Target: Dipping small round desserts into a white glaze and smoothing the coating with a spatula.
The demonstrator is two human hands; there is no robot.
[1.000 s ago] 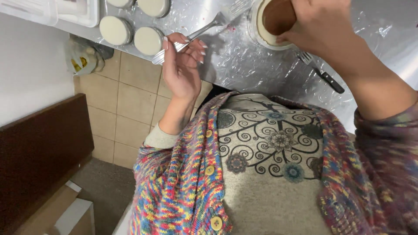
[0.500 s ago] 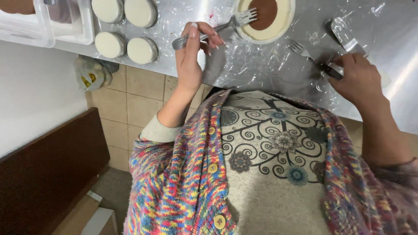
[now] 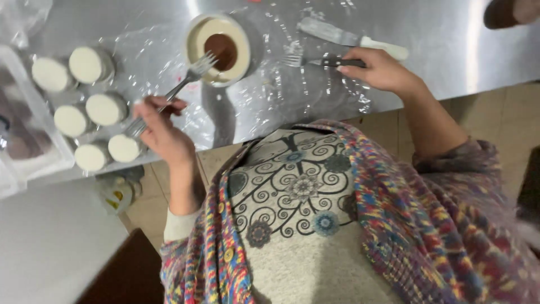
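My left hand (image 3: pixel 160 130) grips a metal fork (image 3: pixel 179 86) by the handle, its tines reaching the rim of a cream bowl of brown chocolate (image 3: pixel 220 49) on the steel counter (image 3: pixel 439 45). My right hand (image 3: pixel 379 68) rests on the dark handle of a second fork (image 3: pixel 312 61) lying flat on crinkled plastic wrap (image 3: pixel 270 95). A white-handled spatula (image 3: pixel 351 38) lies just beyond that hand. Several round white-topped cakes (image 3: pixel 90 107) stand in a cluster left of my left hand.
A clear plastic container (image 3: pixel 25 141) sits at the counter's left end. Tan floor tiles (image 3: pixel 506 118) show below the counter edge, with a yellow-labelled bottle (image 3: pixel 117 194) and a dark cabinet (image 3: pixel 121 276) lower left. A dark object (image 3: pixel 503 12) is at top right.
The view swung so the bowl and cakes shifted. My right hand left the bowl and came down onto the second fork's handle. My left hand keeps its fork, now near the bowl rim.
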